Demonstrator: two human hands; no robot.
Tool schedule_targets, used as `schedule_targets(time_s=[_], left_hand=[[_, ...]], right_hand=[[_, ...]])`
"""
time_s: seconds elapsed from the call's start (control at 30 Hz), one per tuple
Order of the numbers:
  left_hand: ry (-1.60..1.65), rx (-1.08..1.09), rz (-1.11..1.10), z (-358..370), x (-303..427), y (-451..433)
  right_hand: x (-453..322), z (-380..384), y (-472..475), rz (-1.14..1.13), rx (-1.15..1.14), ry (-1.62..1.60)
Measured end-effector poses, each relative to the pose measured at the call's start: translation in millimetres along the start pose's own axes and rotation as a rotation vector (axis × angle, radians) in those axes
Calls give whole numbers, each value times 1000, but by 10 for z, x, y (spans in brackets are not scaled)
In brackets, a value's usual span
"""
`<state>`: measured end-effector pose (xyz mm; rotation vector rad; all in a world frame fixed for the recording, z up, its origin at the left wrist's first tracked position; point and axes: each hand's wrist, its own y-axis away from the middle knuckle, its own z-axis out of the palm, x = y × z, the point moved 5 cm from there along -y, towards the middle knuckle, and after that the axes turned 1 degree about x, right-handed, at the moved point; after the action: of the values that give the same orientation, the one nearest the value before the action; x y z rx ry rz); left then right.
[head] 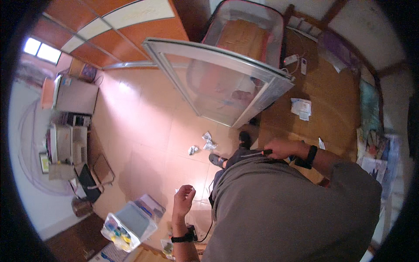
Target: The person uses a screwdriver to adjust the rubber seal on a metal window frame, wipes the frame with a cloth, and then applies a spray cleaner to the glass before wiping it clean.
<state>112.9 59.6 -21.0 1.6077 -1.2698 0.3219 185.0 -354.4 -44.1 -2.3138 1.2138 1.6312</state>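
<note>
My right hand (283, 149) is closed around the dark and orange handle of a screwdriver (255, 153); its thin metal shaft points left across the front of my clothing. Low and to the left, my left hand (184, 198) is raised over the floor with its fingers bent and a small whitish thing at the fingertips, too small to name. Beyond my feet a metal-framed glass panel (226, 88) stands at a slant. Crumpled white papers or wrappers (209, 142) lie on the tiled floor near my shoes.
A wooden surface (324, 95) on the right bears a white packet (301, 108), a small white tube (321, 143) and a power strip (291, 59). At the lower left stands a plastic bin (132, 219) with mixed items. A folding chair (104, 170) and a cabinet (77, 96) are farther left.
</note>
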Motion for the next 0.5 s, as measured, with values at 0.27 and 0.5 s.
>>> schedule_targets(time_s=[0.27, 0.5], left_hand=[[140, -65, 68, -46, 70, -345], [-28, -122, 205, -217, 739, -690]], right_hand=[[-154, -546, 345, 293, 248, -20], [-450, -1038, 1006, 356, 650, -26]])
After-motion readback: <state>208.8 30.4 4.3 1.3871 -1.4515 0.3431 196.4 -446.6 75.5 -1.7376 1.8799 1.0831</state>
